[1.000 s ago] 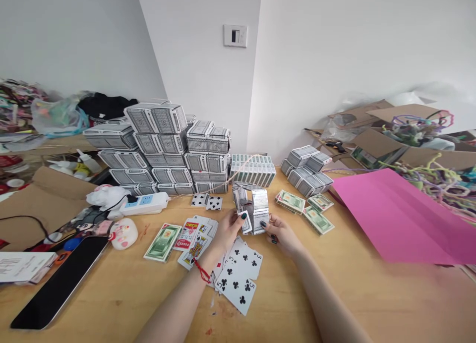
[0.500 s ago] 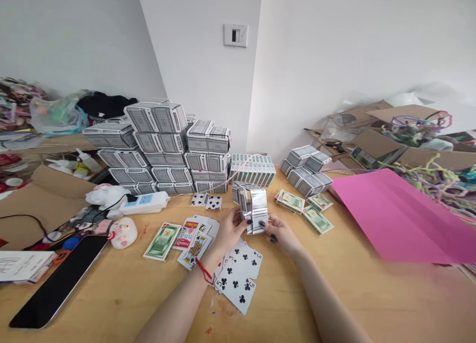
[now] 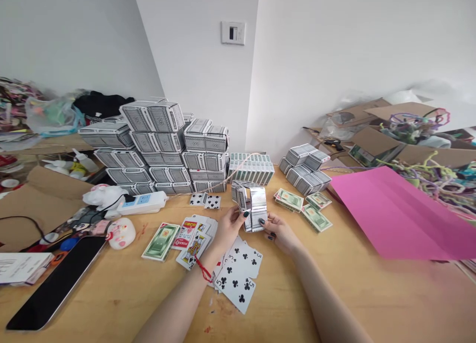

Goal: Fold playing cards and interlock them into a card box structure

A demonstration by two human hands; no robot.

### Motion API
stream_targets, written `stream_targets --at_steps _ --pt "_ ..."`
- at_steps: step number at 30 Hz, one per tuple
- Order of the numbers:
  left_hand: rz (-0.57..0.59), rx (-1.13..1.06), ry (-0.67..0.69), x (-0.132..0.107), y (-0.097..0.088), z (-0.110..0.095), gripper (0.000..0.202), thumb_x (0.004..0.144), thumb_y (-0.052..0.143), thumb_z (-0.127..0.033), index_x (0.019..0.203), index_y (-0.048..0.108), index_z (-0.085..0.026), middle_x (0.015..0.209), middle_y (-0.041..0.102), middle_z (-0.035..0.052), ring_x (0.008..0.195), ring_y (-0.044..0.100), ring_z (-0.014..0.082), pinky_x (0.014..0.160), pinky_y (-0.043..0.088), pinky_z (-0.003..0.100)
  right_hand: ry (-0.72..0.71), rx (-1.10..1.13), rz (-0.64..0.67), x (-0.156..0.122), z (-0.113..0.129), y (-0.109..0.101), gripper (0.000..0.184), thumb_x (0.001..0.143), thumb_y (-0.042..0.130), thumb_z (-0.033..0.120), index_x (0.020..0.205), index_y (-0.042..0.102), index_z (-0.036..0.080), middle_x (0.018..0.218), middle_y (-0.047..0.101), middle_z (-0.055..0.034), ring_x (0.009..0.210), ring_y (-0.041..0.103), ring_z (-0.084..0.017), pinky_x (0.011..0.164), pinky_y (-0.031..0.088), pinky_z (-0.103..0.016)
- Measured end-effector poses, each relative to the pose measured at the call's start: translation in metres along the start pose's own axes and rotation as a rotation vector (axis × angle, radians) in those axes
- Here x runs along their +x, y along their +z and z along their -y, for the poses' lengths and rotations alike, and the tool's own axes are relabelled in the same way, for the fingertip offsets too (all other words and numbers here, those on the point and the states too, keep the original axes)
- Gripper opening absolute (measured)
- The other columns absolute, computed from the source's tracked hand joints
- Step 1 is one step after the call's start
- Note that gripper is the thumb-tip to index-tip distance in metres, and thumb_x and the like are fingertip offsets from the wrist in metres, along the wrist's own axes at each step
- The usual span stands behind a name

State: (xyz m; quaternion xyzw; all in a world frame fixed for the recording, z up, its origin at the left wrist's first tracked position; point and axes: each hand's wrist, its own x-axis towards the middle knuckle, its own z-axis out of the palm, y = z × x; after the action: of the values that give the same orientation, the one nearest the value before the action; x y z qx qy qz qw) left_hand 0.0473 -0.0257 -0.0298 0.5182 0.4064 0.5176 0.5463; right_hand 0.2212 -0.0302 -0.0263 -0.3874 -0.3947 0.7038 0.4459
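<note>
Both hands grip a small box-like piece folded from playing cards (image 3: 258, 197), patterned grey backs outward, with an opening in its upper part. My left hand (image 3: 229, 229) pinches its left side, thumb on the front. On the other side my right hand (image 3: 278, 232) holds the lower right corner, thumb on the front face. Loose playing cards (image 3: 238, 279), a five and a three of clubs uppermost, lie face up below my left wrist. Left of that hand a red POKER card (image 3: 186, 233) and a king (image 3: 194, 251) lie among other cards.
Stacked card blocks (image 3: 159, 142) rise at back left; a smaller stack (image 3: 307, 167) stands at back right. A row of card packs (image 3: 253, 168) sits between. Green packs (image 3: 316, 216), a pink sheet (image 3: 394, 219), a power strip (image 3: 145, 203) and a black phone (image 3: 55, 283) surround the work.
Both hands keep hold of the folded card piece, and the fingers of my right hand have shifted slightly. The whole view has moved a little.
</note>
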Motion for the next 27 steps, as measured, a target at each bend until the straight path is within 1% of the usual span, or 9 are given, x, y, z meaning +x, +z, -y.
stream_targets --at_steps 5,9,11,14,17,19,23,25,27 --pt "-0.034 -0.024 -0.017 0.002 0.0 0.002 0.041 0.072 0.061 -0.042 0.103 0.054 -0.015 0.101 0.066 0.0109 0.096 0.061 0.0232 0.079 0.048 0.033 0.002 0.026 -0.007 -0.001 0.001 0.001 0.029 0.058 0.074 0.032 0.075 0.055 0.018 0.063 0.05 0.0043 0.044 0.03 -0.005 0.042 0.022 -0.02" --pt "0.006 -0.079 -0.044 0.004 -0.001 -0.001 0.044 0.068 0.066 -0.039 0.103 0.054 -0.014 0.106 0.064 0.0125 0.098 0.06 0.0235 0.08 0.048 0.034 0.004 0.043 -0.03 -0.001 0.002 0.002 0.028 0.059 0.074 0.032 0.074 0.055 0.018 0.065 0.052 0.0031 0.044 0.03 -0.005 0.041 0.021 -0.02" --pt "0.02 -0.096 -0.061 0.005 -0.003 -0.003 0.044 0.066 0.068 -0.036 0.101 0.055 -0.013 0.108 0.063 0.0135 0.098 0.059 0.0235 0.08 0.048 0.034 -0.006 0.046 -0.051 0.0 0.002 0.002 0.028 0.059 0.073 0.034 0.071 0.054 0.018 0.062 0.051 0.0035 0.043 0.029 -0.005 0.041 0.021 -0.02" --pt "0.028 -0.097 -0.072 0.008 -0.005 -0.005 0.042 0.063 0.072 -0.033 0.095 0.056 -0.013 0.103 0.064 0.0131 0.095 0.06 0.0227 0.082 0.047 0.035 -0.025 0.05 -0.075 0.001 0.0 0.003 0.028 0.059 0.073 0.036 0.066 0.053 0.018 0.057 0.047 0.0044 0.043 0.027 -0.005 0.041 0.021 -0.02" --pt "0.055 -0.09 -0.07 0.01 -0.006 -0.004 0.041 0.06 0.074 -0.03 0.093 0.057 -0.013 0.099 0.065 0.0112 0.093 0.06 0.0221 0.083 0.046 0.036 -0.035 0.05 -0.077 0.001 -0.001 0.004 0.027 0.059 0.073 0.036 0.067 0.054 0.018 0.056 0.046 0.0045 0.043 0.028 -0.005 0.041 0.021 -0.02" --pt "0.067 -0.088 -0.062 0.011 -0.005 -0.003 0.04 0.06 0.074 -0.029 0.093 0.057 -0.013 0.098 0.065 0.0108 0.092 0.06 0.0218 0.083 0.046 0.036 -0.04 0.051 -0.077 0.0 -0.001 0.004 0.026 0.06 0.073 0.036 0.066 0.055 0.017 0.055 0.045 0.0048 0.043 0.027 -0.005 0.041 0.021 -0.02" --pt "0.039 -0.095 -0.059 0.011 -0.005 -0.001 0.039 0.064 0.071 -0.03 0.096 0.057 -0.014 0.102 0.064 0.0112 0.095 0.059 0.0218 0.083 0.047 0.035 -0.055 0.063 -0.087 0.001 -0.001 0.004 0.025 0.062 0.072 0.036 0.066 0.056 0.017 0.054 0.044 0.0056 0.042 0.025 -0.004 0.04 0.02 -0.02" --pt "0.073 -0.117 -0.071 0.011 -0.006 -0.002 0.039 0.065 0.07 -0.03 0.098 0.057 -0.013 0.103 0.064 0.0111 0.096 0.059 0.022 0.084 0.046 0.035 -0.066 0.073 -0.099 0.001 -0.001 0.004 0.024 0.063 0.071 0.036 0.067 0.057 0.017 0.054 0.044 0.0061 0.041 0.024 -0.004 0.039 0.02 -0.02" --pt "0.14 -0.147 -0.095 0.01 -0.007 -0.003 0.04 0.065 0.071 -0.027 0.1 0.057 -0.013 0.104 0.064 0.0113 0.098 0.059 0.0226 0.085 0.045 0.036 -0.078 0.082 -0.112 0.001 -0.002 0.005 0.024 0.064 0.07 0.037 0.069 0.058 0.018 0.053 0.044 0.0064 0.04 0.024 -0.004 0.039 0.021 -0.019"
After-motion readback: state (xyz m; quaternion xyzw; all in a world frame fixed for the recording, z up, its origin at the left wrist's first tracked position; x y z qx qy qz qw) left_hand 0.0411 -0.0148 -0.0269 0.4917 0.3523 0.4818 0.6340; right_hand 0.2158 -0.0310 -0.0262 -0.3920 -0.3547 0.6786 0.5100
